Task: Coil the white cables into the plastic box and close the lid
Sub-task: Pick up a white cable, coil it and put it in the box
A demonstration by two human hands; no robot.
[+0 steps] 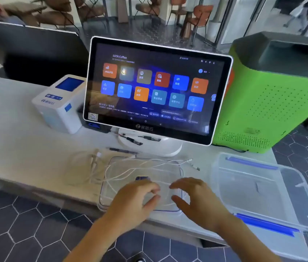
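Several thin white cables (130,173) lie tangled across the open clear plastic box (179,174) at the counter's front edge, and spill left onto the counter. Their plug ends (194,165) point right. The clear lid (262,190), with blue clips, lies to the right of the box. My left hand (136,199) hovers over the box with fingers curled toward the thumb, near a cable strand. Blur hides whether it grips the strand. My right hand (196,197) is beside it over the box's right side, fingers and thumb apart.
A touchscreen terminal (157,87) on a white stand rises just behind the box, with pens (130,139) at its base. A white receipt printer (60,104) sits to the left and a green machine (270,103) to the right. The lid overhangs the counter's right end.
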